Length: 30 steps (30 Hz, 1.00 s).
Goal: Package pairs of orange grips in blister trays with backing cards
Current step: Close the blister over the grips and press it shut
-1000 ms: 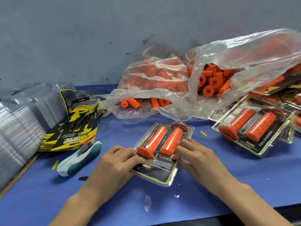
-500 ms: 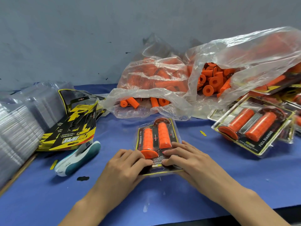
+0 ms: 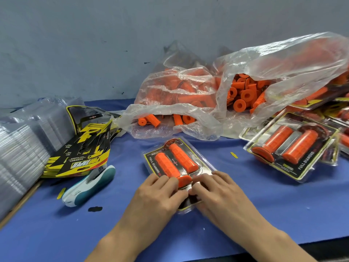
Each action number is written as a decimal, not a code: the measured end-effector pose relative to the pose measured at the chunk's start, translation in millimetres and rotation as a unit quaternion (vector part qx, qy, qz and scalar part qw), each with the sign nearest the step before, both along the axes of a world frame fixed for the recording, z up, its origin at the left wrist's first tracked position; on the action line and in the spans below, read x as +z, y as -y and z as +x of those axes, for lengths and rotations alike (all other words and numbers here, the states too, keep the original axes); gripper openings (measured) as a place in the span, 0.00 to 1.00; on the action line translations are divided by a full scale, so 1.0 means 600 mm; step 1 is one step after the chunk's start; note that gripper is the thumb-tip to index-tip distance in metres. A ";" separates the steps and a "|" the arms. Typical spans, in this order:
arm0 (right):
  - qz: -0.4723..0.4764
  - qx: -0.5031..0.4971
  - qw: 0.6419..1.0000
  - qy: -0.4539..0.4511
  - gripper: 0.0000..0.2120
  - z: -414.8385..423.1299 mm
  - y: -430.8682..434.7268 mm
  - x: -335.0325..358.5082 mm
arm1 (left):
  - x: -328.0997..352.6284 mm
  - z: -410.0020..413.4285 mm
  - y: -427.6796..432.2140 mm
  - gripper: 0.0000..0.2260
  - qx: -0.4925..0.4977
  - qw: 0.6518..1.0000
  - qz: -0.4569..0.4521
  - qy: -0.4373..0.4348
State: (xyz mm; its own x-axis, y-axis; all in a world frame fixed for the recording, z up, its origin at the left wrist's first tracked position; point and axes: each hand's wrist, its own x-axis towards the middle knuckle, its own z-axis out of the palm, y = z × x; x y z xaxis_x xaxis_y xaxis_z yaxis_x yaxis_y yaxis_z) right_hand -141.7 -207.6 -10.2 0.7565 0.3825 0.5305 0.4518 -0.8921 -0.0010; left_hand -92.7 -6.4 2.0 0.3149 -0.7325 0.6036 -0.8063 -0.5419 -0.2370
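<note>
Head view, looking down on a desk [image 3: 283, 205] covered in blue cloth, with a scuffed grey wall [image 3: 94, 44] rising behind its far edge. Along the far edge slumps a clear plastic bag [image 3: 255, 72] spilling loose orange grips [image 3: 243, 95] from its open mouth. At the right edge lie finished packs [image 3: 290, 146], overlapping one another, the nearest showing two orange grips under clear plastic. By the left edge stands a tall stack of empty clear blister trays [image 3: 20, 148], and against it leans a heap of black-and-yellow backing cards [image 3: 83, 154]. Just in front of the cards lies a white and teal stapler [image 3: 88, 186]. Small yellow and black paper scraps dot the cloth.

Near the middle of the desk, toward the front edge, lies the blister pack [image 3: 175, 163] being worked on, tilted so its far end points up and left; two orange grips sit side by side inside it over a black card. Nothing stands between it and the hands. The left hand [image 3: 158, 195] and right hand [image 3: 219, 191] both rest on the near end of this pack, meeting over it. The left hand's curled fingers [image 3: 170, 181] press down beside the flanged end of one grip; the right hand's fingers [image 3: 200, 179] are bent onto the plastic at the pack's near edge. Whether either thumb is tucked under the pack cannot be told.
</note>
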 end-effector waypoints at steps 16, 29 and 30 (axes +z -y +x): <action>0.049 0.032 0.998 0.009 0.04 -0.001 0.019 -0.008 | -0.005 0.017 0.010 0.10 -0.044 0.997 -0.034 -0.062; 0.122 0.006 0.992 -0.043 0.07 -0.001 0.094 0.005 | -0.006 0.074 -0.048 0.10 0.052 0.996 -0.047 -0.054; 0.110 -0.009 0.993 -0.041 0.06 -0.002 0.098 0.004 | -0.008 0.071 -0.045 0.09 0.054 0.996 -0.045 -0.046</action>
State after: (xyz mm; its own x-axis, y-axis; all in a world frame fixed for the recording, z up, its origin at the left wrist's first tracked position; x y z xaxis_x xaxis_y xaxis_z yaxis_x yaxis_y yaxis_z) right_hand -143.0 -266.3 -7.7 0.8059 0.2498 0.5367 0.4261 -0.8742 -0.2330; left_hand -49.8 20.5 -2.7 0.4465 -0.6360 0.6294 -0.7583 -0.6423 -0.1111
